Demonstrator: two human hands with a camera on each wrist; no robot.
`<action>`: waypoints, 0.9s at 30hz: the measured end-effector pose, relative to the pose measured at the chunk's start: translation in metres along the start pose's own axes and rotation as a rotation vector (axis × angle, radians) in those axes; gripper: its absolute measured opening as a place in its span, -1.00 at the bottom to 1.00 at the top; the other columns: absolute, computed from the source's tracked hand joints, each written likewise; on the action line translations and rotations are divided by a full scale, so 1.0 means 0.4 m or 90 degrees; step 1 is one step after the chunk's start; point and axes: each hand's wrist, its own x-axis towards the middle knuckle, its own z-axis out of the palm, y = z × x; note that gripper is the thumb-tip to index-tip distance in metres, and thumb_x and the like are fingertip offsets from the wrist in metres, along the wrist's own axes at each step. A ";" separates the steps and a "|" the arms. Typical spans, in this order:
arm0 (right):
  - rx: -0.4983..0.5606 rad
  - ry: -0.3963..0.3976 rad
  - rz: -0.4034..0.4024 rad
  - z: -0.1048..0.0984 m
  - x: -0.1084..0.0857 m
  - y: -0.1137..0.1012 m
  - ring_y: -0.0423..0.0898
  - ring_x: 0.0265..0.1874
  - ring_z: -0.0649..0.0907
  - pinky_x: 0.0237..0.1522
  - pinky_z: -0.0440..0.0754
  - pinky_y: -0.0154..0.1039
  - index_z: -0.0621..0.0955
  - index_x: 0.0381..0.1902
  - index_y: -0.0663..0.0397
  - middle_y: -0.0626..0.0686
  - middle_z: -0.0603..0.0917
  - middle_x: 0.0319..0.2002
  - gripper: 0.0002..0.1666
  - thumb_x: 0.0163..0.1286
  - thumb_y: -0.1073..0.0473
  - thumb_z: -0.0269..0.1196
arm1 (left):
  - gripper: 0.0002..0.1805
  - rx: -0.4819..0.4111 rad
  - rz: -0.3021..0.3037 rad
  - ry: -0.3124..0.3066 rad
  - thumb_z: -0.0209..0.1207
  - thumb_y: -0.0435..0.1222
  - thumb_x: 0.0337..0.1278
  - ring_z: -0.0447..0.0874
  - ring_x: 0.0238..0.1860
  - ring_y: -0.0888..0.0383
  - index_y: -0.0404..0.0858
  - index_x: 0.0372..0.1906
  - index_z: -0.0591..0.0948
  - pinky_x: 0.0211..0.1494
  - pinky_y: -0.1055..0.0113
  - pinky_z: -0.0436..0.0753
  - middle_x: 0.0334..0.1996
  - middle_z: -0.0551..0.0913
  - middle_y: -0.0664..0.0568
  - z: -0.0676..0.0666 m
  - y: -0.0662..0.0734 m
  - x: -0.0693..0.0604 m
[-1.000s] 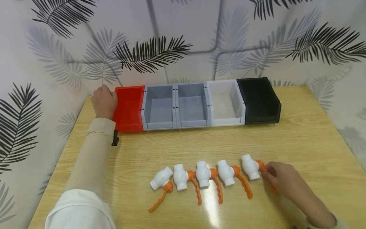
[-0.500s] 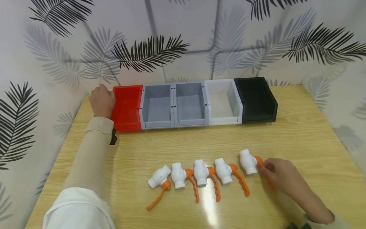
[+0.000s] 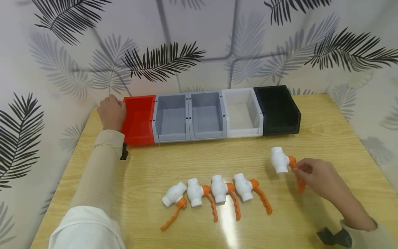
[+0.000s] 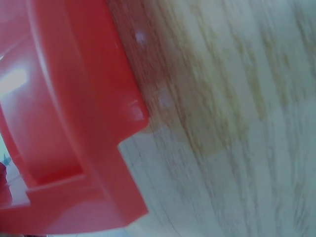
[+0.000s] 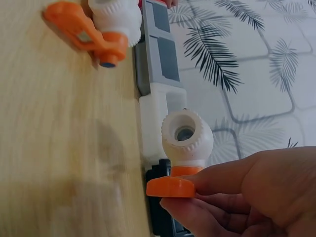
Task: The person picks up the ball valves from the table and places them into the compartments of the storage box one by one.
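Note:
In the head view my right hand (image 3: 321, 178) pinches the orange lever handle of a white plastic ball valve (image 3: 279, 160), held above the table. The right wrist view shows thumb and fingers on the handle, with the open end of the valve (image 5: 186, 131) facing the camera. My left hand (image 3: 111, 112) is curled at the left wall of the red bin (image 3: 138, 117); its fingertips are hidden. Only the red bin (image 4: 98, 98) and table show in the left wrist view. Several similar valves lie in a row, among them the rightmost one (image 3: 243, 186).
Beside the red bin, joined in a line along the back, stand two grey bins (image 3: 171, 137) (image 3: 207, 134), a white bin (image 3: 245, 132) and a black bin (image 3: 281, 129). Leaf-patterned cloth (image 3: 199, 31) hangs behind the wooden table (image 3: 140, 180).
My right hand has lifted the rightmost valve off the table and moved it away from the row, up toward the black bin. The left hand stays at the red bin.

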 end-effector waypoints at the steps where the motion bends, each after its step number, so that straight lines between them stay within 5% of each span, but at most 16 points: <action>1: 0.001 0.001 0.001 -0.008 0.006 0.004 -0.09 -0.46 0.65 -0.51 0.51 -0.25 0.63 -0.29 0.26 -0.01 0.68 -0.46 -0.71 0.25 0.09 0.25 | -0.65 0.000 0.000 0.002 -0.30 -0.24 0.26 0.41 -0.19 -0.32 -0.44 -0.30 0.40 -0.12 -0.16 0.33 -0.36 0.46 -0.31 0.001 -0.001 0.000; 9: 0.038 -0.025 0.034 -0.058 0.048 0.032 -0.16 -0.56 0.65 -0.53 0.55 -0.28 0.59 -0.24 0.34 0.05 0.68 -0.43 -0.62 0.27 0.05 0.22 | -0.66 0.001 -0.001 0.007 -0.28 -0.25 0.25 0.42 -0.20 -0.32 -0.45 -0.30 0.41 -0.12 -0.16 0.34 -0.36 0.46 -0.32 0.004 -0.001 0.002; 27: 0.048 0.026 0.048 -0.092 0.189 0.034 -0.07 -0.54 0.69 -0.51 0.60 -0.27 0.56 -0.19 0.40 0.21 0.67 -0.37 -0.61 0.28 0.10 0.21 | -0.65 0.000 -0.003 0.013 -0.28 -0.26 0.24 0.43 -0.19 -0.32 -0.46 -0.31 0.42 -0.13 -0.17 0.36 -0.36 0.48 -0.33 0.006 0.000 0.003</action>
